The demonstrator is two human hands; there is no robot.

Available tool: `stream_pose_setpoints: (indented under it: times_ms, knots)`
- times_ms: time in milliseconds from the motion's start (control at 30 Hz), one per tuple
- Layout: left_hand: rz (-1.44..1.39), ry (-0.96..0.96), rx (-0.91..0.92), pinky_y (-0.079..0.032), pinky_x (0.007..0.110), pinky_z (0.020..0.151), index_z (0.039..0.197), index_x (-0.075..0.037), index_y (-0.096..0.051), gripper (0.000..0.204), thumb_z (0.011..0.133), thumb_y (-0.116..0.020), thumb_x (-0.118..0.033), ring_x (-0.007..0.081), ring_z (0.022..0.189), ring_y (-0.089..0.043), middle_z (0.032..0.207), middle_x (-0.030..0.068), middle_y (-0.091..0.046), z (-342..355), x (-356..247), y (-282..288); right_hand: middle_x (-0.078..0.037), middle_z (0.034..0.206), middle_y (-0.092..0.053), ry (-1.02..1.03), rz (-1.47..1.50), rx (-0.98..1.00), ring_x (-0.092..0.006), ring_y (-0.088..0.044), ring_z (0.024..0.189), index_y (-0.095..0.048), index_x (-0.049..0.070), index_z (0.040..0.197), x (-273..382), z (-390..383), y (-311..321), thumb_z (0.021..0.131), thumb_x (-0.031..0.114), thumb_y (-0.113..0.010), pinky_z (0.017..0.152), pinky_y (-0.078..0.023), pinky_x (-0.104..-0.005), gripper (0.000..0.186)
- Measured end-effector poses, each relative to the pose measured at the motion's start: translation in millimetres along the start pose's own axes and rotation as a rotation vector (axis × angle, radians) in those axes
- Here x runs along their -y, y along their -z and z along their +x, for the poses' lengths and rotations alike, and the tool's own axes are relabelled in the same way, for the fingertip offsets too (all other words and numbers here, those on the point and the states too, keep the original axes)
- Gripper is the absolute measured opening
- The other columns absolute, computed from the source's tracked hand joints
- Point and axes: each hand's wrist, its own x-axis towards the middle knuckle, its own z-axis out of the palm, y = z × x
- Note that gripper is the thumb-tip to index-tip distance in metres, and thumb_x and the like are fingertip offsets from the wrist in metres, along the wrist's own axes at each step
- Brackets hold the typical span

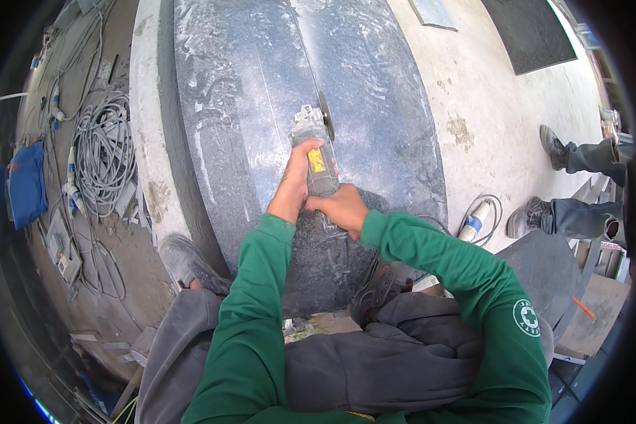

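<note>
The left hand [291,182] grips the body of the grinder [319,168] and the right hand [340,207] its rear, so the tool points ahead of both. It is over the slab [381,134], well inside the left and right edges. Its disc [326,115] lines up with a groove [305,49] running on ahead.
</note>
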Motion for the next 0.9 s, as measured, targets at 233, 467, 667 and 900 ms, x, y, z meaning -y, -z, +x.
stream_pose_setpoints:
  times_ms: [233,467,667,900]
  knots:
    - [-0.044,0.042,-0.013,-0.056,0.041,0.057,0.110,0.000,-0.055,0.047,0.080,-0.066,-0.034,0.0297,0.063,-0.065,0.081,0.0171,-0.063,-28,19,-5,-0.009,0.085,-0.069,-0.006,-0.076,-0.035,-0.0179,-0.065,0.075,-0.070,-0.003,0.097,-26,-21,-2,0.069,0.020,-0.077,0.068,-0.050,-0.0336,0.037]
    - [-0.018,0.016,0.004,-0.057,0.041,0.056,0.115,-0.002,-0.054,0.050,0.080,-0.065,-0.036,0.0304,0.065,-0.066,0.084,0.0180,-0.064,-37,25,-4,-0.007,0.082,-0.068,-0.017,-0.051,-0.005,-0.0153,-0.063,0.073,-0.070,-0.003,0.096,-34,-27,-3,0.070,0.017,-0.077,0.066,-0.049,-0.0317,0.033]
    - [0.009,0.039,0.005,-0.058,0.043,0.056,0.127,-0.005,-0.053,0.057,0.082,-0.064,-0.038,0.0320,0.068,-0.067,0.089,0.0192,-0.064,-37,31,0,-0.012,0.083,-0.071,-0.002,-0.091,-0.051,-0.0226,-0.069,0.076,-0.072,0.000,0.092,-42,-30,-4,0.067,0.028,-0.078,0.071,-0.053,-0.0354,0.039]
    - [-0.003,0.020,0.010,-0.057,0.042,0.056,0.116,0.000,-0.055,0.054,0.080,-0.066,-0.039,0.0316,0.067,-0.067,0.088,0.0186,-0.065,-32,30,3,-0.011,0.082,-0.071,-0.019,-0.037,-0.030,-0.0207,-0.068,0.075,-0.072,0.000,0.096,-33,-31,-6,0.068,0.025,-0.077,0.069,-0.052,-0.0349,0.038]
